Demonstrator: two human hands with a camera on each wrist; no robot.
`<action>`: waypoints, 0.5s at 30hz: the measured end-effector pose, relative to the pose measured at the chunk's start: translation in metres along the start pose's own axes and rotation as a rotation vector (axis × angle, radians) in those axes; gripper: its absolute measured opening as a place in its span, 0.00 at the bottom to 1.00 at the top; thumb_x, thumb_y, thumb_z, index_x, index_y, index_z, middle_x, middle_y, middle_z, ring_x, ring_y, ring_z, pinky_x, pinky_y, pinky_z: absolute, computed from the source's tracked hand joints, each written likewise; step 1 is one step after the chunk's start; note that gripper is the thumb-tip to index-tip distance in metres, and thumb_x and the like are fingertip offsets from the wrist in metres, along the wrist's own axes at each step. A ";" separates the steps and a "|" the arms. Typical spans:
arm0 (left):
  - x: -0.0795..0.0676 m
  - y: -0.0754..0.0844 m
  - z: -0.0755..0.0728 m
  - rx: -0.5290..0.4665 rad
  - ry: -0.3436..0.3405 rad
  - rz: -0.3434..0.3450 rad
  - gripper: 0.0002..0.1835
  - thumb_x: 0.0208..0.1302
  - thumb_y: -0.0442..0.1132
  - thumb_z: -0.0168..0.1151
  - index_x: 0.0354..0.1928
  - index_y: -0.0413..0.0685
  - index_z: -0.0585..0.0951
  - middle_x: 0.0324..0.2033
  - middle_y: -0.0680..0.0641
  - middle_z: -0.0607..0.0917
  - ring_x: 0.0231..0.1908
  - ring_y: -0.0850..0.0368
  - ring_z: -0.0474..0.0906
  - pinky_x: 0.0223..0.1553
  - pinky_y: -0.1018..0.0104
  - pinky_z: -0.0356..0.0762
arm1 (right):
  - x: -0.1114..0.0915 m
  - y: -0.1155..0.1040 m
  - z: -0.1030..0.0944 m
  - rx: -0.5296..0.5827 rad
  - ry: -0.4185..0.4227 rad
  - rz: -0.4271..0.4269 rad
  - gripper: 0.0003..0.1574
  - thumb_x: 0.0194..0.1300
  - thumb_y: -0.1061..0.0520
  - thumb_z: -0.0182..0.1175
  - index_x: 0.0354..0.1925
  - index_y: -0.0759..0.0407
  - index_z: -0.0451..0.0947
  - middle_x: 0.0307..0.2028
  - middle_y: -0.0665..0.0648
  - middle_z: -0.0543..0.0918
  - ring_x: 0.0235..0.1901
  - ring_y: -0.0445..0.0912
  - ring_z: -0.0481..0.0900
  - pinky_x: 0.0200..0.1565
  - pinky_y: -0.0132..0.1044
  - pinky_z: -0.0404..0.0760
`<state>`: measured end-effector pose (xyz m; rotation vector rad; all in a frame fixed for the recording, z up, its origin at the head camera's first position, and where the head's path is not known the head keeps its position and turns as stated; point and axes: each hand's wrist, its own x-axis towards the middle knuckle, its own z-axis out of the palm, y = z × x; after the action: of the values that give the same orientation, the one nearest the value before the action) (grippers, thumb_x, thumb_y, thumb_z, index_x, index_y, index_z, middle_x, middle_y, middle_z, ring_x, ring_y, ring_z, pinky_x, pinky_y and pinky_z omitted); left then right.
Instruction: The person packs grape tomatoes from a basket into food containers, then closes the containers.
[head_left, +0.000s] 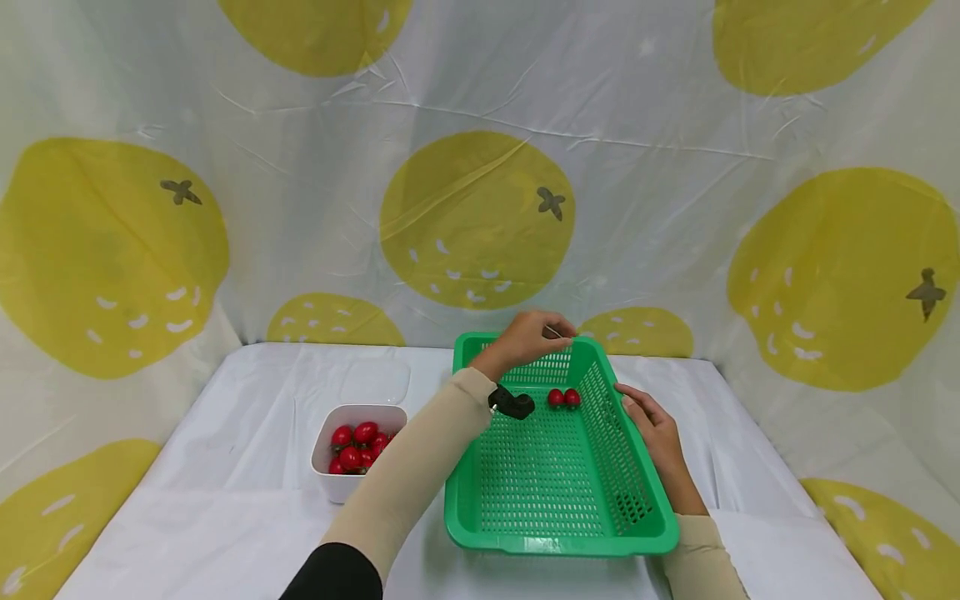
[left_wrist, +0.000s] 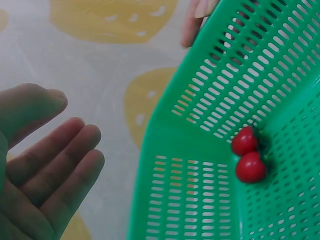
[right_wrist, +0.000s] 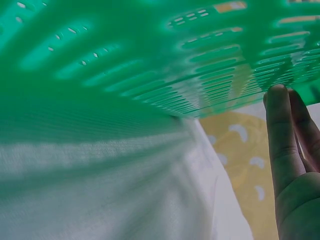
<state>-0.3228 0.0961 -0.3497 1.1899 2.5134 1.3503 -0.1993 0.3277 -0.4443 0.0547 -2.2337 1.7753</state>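
A green plastic basket point(head_left: 555, 546) with slotted walls stands on the white-covered table. Two red cherry tomatoes point(head_left: 564, 398) lie side by side on its floor, towards the far right corner. My left hand point(head_left: 534, 335) is raised over the basket's far end. In the left wrist view, thumb and fingers point(left_wrist: 70, 170) stand apart with nothing between them. My right hand point(head_left: 657, 429) rests at the basket's right side, fingertips at the rim. From the right wrist, straight fingers point(right_wrist: 282, 135) show against the outside of the slotted wall.
To the basket's left stands a white tub point(head_left: 341, 482) with several cherry tomatoes point(head_left: 350, 458), partly covered by my left forearm. A clear lid point(head_left: 375, 381) lies behind the tub. A lemon-print cloth point(head_left: 480, 92) hangs around the table's back and sides.
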 end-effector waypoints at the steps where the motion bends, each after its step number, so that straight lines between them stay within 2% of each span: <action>1: 0.002 -0.001 0.004 -0.004 -0.003 -0.005 0.11 0.68 0.40 0.59 0.50 0.47 0.82 0.44 0.50 0.84 0.45 0.57 0.81 0.43 0.72 0.77 | 0.000 0.000 0.000 -0.002 -0.001 -0.002 0.27 0.74 0.49 0.51 0.63 0.62 0.71 0.47 0.41 0.81 0.41 0.36 0.80 0.38 0.29 0.79; 9: 0.009 -0.015 0.036 -0.029 -0.035 -0.044 0.15 0.68 0.41 0.59 0.54 0.45 0.80 0.45 0.50 0.83 0.47 0.57 0.80 0.45 0.73 0.76 | -0.001 0.000 -0.001 -0.028 0.008 -0.008 0.27 0.74 0.49 0.51 0.64 0.63 0.70 0.48 0.39 0.80 0.44 0.33 0.78 0.41 0.27 0.78; 15: 0.005 -0.022 0.047 0.008 -0.073 -0.073 0.14 0.69 0.40 0.59 0.54 0.47 0.81 0.47 0.52 0.83 0.48 0.58 0.78 0.47 0.72 0.75 | 0.002 0.004 0.000 -0.027 0.003 -0.042 0.27 0.74 0.50 0.50 0.63 0.65 0.70 0.49 0.40 0.80 0.45 0.34 0.78 0.41 0.27 0.78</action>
<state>-0.3214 0.1251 -0.3934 1.1156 2.4881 1.2585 -0.2023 0.3286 -0.4477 0.0931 -2.2377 1.7218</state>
